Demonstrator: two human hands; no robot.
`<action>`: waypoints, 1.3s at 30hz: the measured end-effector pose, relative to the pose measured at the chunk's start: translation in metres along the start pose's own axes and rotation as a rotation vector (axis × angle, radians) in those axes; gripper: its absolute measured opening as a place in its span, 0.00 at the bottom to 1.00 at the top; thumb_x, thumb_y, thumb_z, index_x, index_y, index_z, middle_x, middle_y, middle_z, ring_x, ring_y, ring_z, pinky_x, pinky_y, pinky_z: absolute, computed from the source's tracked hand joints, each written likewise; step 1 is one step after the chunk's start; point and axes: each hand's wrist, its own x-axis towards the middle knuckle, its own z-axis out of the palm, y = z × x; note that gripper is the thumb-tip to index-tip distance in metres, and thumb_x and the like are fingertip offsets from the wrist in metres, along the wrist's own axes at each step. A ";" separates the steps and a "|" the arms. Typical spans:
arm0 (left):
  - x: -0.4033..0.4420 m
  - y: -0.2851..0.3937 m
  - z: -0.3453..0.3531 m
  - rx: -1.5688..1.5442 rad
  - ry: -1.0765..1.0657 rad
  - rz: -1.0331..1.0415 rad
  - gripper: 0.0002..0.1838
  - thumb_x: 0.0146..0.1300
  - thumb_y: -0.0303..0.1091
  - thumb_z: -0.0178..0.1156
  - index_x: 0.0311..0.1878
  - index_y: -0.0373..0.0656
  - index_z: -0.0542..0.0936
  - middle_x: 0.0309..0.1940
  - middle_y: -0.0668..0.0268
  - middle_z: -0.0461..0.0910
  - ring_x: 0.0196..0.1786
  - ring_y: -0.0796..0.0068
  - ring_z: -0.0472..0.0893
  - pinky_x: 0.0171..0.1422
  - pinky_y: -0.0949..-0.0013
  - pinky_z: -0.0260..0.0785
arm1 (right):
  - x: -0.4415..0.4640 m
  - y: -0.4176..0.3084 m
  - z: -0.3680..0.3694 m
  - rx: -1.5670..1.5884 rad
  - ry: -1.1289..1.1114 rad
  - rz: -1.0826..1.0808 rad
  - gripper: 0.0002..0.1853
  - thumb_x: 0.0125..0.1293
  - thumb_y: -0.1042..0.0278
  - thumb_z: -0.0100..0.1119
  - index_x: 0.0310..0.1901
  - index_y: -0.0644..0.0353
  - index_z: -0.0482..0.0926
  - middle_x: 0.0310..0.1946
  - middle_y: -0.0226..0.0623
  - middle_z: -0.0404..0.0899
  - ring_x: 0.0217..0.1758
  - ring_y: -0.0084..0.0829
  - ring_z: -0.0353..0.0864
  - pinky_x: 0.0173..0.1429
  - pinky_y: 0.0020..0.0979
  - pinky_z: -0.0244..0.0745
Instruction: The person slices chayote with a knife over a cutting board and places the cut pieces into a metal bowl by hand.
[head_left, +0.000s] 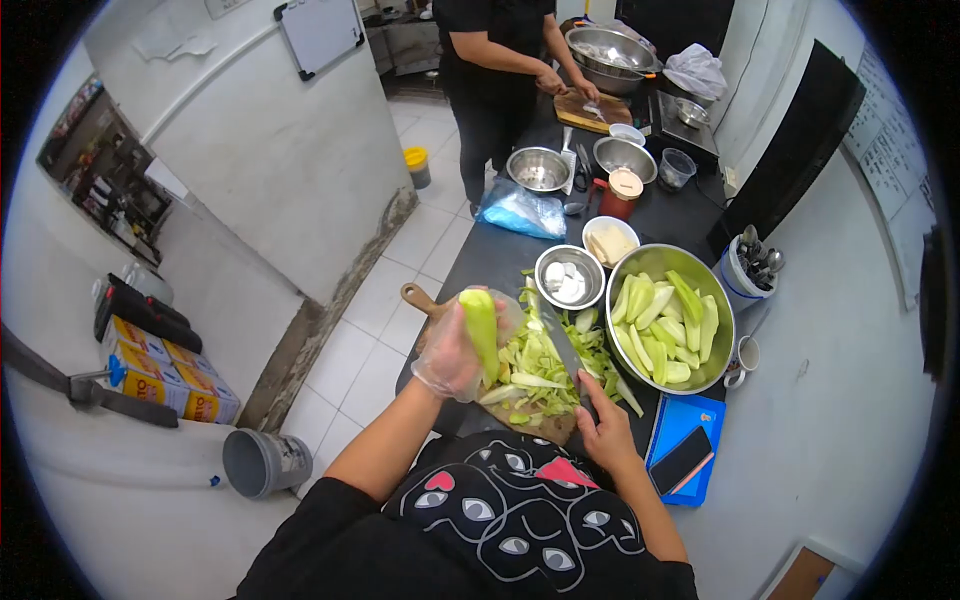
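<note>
In a clear plastic glove, my left hand [455, 350] holds a pale green vegetable [481, 330] upright over the left part of a wooden cutting board [422, 299]. My right hand [608, 425], bare, grips a knife [562, 345] by its handle, the blade pointing up and to the left above the board. Green peelings [535, 365] cover much of the board between and below my hands. Right of the knife, a large steel bowl [728, 345] holds several peeled green pieces [665, 320]. A small steel bowl [541, 282] with white pieces sits beyond the peelings.
A co-worker [485, 80] cuts at another wooden board [570, 112] at the far end. Between us are a white bowl [611, 228], a red container [620, 200], a steel bowl [538, 170] and a plastic bag [521, 212]. A phone [681, 461] lies on a blue folder [665, 425] at right.
</note>
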 end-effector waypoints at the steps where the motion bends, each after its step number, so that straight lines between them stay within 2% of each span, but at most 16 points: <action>1: 0.001 0.000 0.003 0.006 -0.018 0.016 0.30 0.68 0.57 0.45 0.66 0.49 0.62 0.54 0.64 0.72 0.57 0.66 0.71 0.64 0.58 0.63 | 0.001 -0.007 -0.001 -0.027 0.044 -0.151 0.29 0.60 0.76 0.56 0.65 0.56 0.66 0.48 0.51 0.78 0.48 0.44 0.80 0.53 0.32 0.72; 4: -0.001 0.006 0.034 -0.022 -0.064 0.025 0.30 0.68 0.53 0.48 0.67 0.46 0.61 0.55 0.65 0.72 0.57 0.68 0.71 0.66 0.61 0.61 | 0.006 -0.037 -0.007 -0.018 -0.076 -0.118 0.27 0.61 0.77 0.55 0.63 0.58 0.68 0.50 0.48 0.78 0.49 0.42 0.80 0.55 0.32 0.71; 5: -0.001 0.008 0.042 -0.038 -0.080 0.025 0.30 0.69 0.52 0.49 0.67 0.45 0.60 0.56 0.65 0.72 0.57 0.69 0.71 0.66 0.62 0.60 | 0.007 -0.041 -0.003 -0.033 -0.047 -0.124 0.26 0.62 0.77 0.54 0.63 0.57 0.69 0.46 0.48 0.79 0.44 0.39 0.81 0.51 0.31 0.72; 8: 0.003 0.002 0.028 0.081 -0.156 0.106 0.30 0.67 0.51 0.52 0.66 0.45 0.61 0.56 0.66 0.71 0.59 0.71 0.69 0.67 0.64 0.59 | 0.008 -0.052 0.002 0.047 -0.032 -0.051 0.24 0.65 0.68 0.54 0.64 0.51 0.69 0.46 0.48 0.79 0.43 0.47 0.80 0.48 0.36 0.74; 11: 0.004 0.005 0.034 -0.003 -0.051 0.049 0.30 0.65 0.50 0.56 0.65 0.45 0.63 0.56 0.66 0.72 0.59 0.72 0.69 0.67 0.65 0.59 | 0.010 -0.058 0.002 0.027 -0.097 0.021 0.23 0.67 0.66 0.53 0.64 0.51 0.69 0.45 0.48 0.79 0.43 0.46 0.80 0.48 0.36 0.74; 14: 0.003 0.006 0.038 -0.010 -0.002 0.057 0.27 0.64 0.45 0.59 0.62 0.45 0.65 0.54 0.67 0.73 0.57 0.72 0.70 0.66 0.66 0.60 | 0.009 -0.059 0.004 0.044 -0.082 -0.017 0.23 0.67 0.65 0.52 0.64 0.52 0.69 0.45 0.49 0.79 0.43 0.46 0.80 0.48 0.36 0.74; 17: 0.002 0.010 0.046 -0.052 0.062 0.023 0.24 0.65 0.40 0.59 0.61 0.46 0.66 0.53 0.67 0.74 0.55 0.73 0.71 0.65 0.66 0.61 | 0.009 -0.057 0.007 0.056 -0.045 -0.099 0.23 0.67 0.65 0.53 0.64 0.52 0.69 0.45 0.49 0.79 0.44 0.46 0.81 0.47 0.36 0.75; 20: 0.003 0.009 0.048 -0.128 0.154 -0.008 0.20 0.66 0.36 0.56 0.60 0.46 0.67 0.52 0.68 0.74 0.54 0.73 0.72 0.64 0.67 0.63 | 0.009 -0.060 0.007 0.034 -0.016 -0.094 0.23 0.67 0.65 0.53 0.63 0.51 0.70 0.45 0.48 0.80 0.43 0.45 0.81 0.47 0.36 0.75; 29: -0.005 -0.008 0.046 0.072 0.104 0.042 0.30 0.63 0.46 0.60 0.64 0.44 0.64 0.54 0.67 0.73 0.56 0.71 0.71 0.64 0.66 0.60 | 0.012 -0.064 0.012 -0.177 0.055 -0.066 0.25 0.66 0.61 0.54 0.65 0.43 0.67 0.36 0.42 0.80 0.35 0.44 0.80 0.39 0.38 0.75; 35: -0.005 -0.012 0.043 0.062 0.180 0.026 0.29 0.65 0.48 0.58 0.64 0.43 0.63 0.54 0.66 0.72 0.55 0.71 0.71 0.67 0.64 0.59 | 0.014 -0.057 0.016 -0.176 0.038 -0.048 0.25 0.65 0.59 0.55 0.65 0.42 0.67 0.33 0.43 0.79 0.34 0.45 0.79 0.37 0.40 0.74; 38: -0.009 -0.012 0.042 0.160 -0.076 0.106 0.27 0.67 0.48 0.54 0.64 0.44 0.64 0.56 0.65 0.72 0.56 0.70 0.71 0.67 0.65 0.58 | 0.016 -0.053 0.017 -0.211 0.031 0.038 0.25 0.65 0.59 0.55 0.65 0.41 0.67 0.32 0.46 0.78 0.33 0.48 0.79 0.37 0.40 0.74; 39: -0.008 -0.012 0.039 0.212 -0.079 0.071 0.27 0.67 0.49 0.53 0.64 0.44 0.64 0.57 0.65 0.71 0.58 0.69 0.71 0.68 0.64 0.57 | 0.017 -0.050 0.017 -0.162 0.024 0.035 0.25 0.66 0.59 0.54 0.65 0.43 0.66 0.31 0.44 0.79 0.32 0.47 0.79 0.37 0.41 0.74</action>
